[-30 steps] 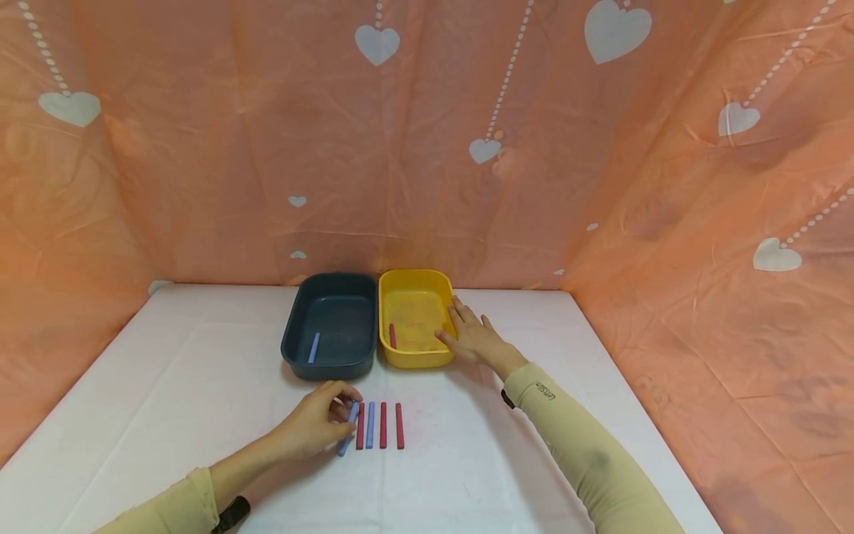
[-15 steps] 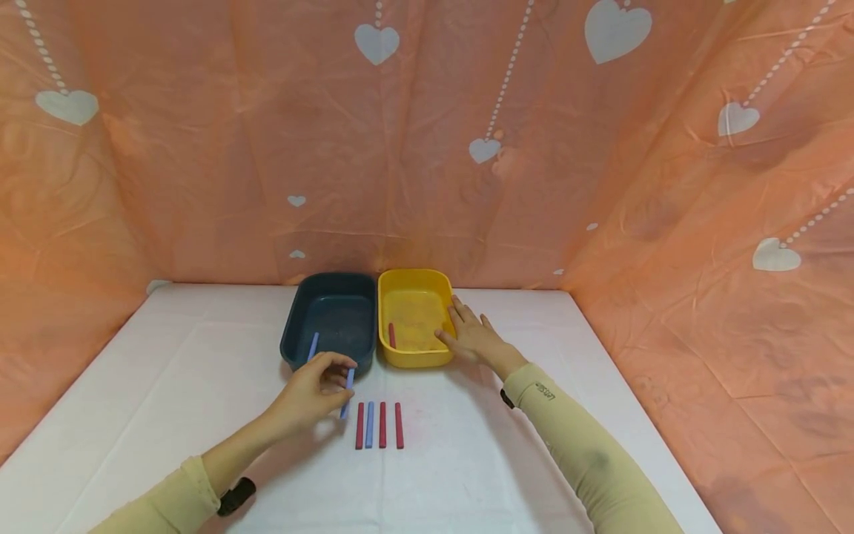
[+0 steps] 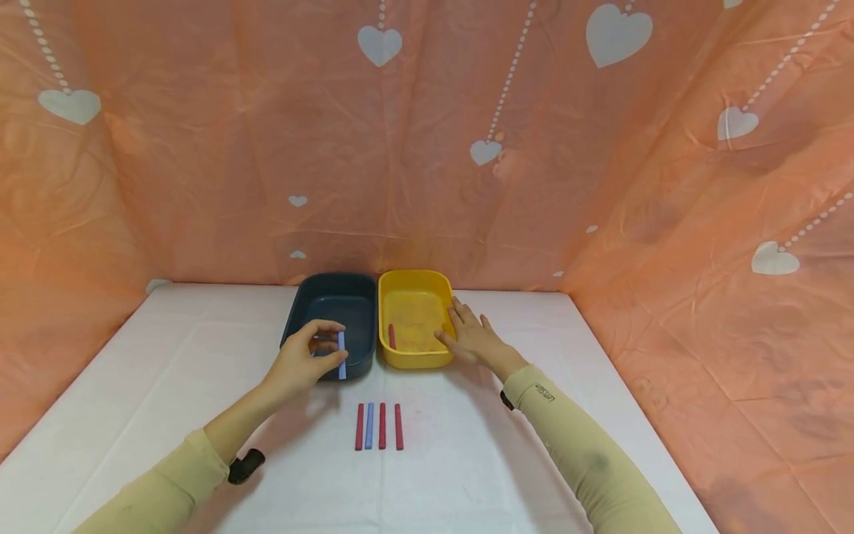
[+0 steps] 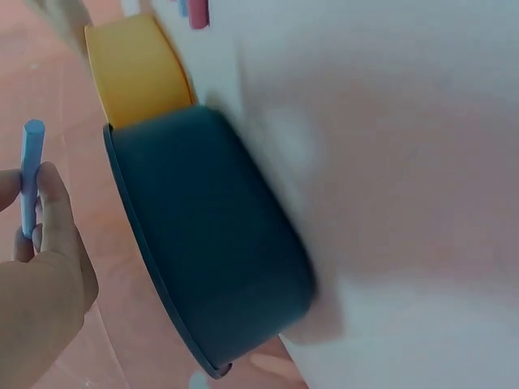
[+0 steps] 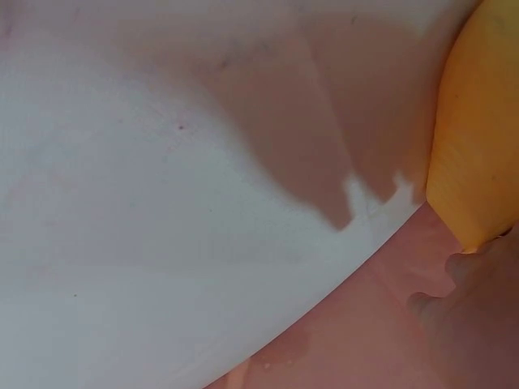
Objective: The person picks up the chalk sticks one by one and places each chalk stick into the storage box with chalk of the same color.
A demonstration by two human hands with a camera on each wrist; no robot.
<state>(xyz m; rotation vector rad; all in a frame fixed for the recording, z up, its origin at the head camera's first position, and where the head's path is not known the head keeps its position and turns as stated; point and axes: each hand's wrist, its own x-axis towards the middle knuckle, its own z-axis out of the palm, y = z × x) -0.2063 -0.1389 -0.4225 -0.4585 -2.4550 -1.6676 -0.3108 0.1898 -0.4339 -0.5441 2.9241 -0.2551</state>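
Blue stick up at dark tray!

Nearest, three red sticks and another blue one on the table. The left hand's grip pinches that stick: mid-carry, seemingly, calling for lowering, then release. Farther, the spread right hand touches the yellow tray.
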